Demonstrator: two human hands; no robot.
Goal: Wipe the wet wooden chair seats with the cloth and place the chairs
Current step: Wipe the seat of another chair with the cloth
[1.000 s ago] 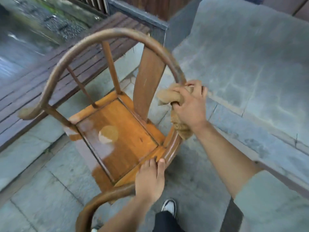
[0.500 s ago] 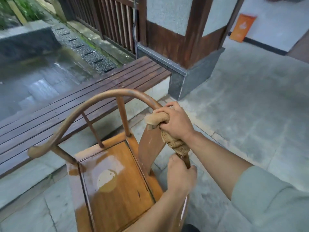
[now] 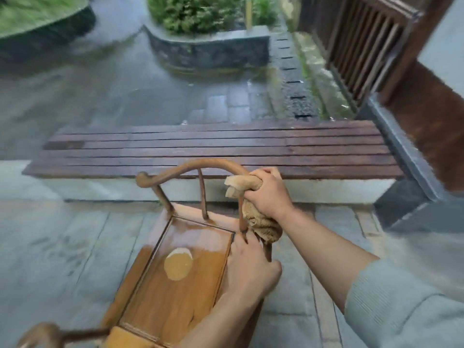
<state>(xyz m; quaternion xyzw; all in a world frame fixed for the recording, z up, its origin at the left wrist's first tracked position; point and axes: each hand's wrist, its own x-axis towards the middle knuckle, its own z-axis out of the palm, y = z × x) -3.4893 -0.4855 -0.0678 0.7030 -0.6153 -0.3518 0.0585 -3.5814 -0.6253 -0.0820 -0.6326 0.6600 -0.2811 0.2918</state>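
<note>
The wooden chair (image 3: 175, 272) stands on the stone floor (image 3: 62, 247) close in front of the person, its curved top rail (image 3: 200, 164) toward a long slatted bench (image 3: 226, 149) lying just beyond it. The right hand (image 3: 266, 194) clamps the tan cloth (image 3: 261, 222) against the rail, and the left hand (image 3: 251, 270) grips the chair's right side by the wet, shiny seat (image 3: 185, 249). A wooden post and dark plinth (image 3: 406, 197) close off the right, a stone planter (image 3: 208, 51) sits past the bench, and open floor lies to the left.
</note>
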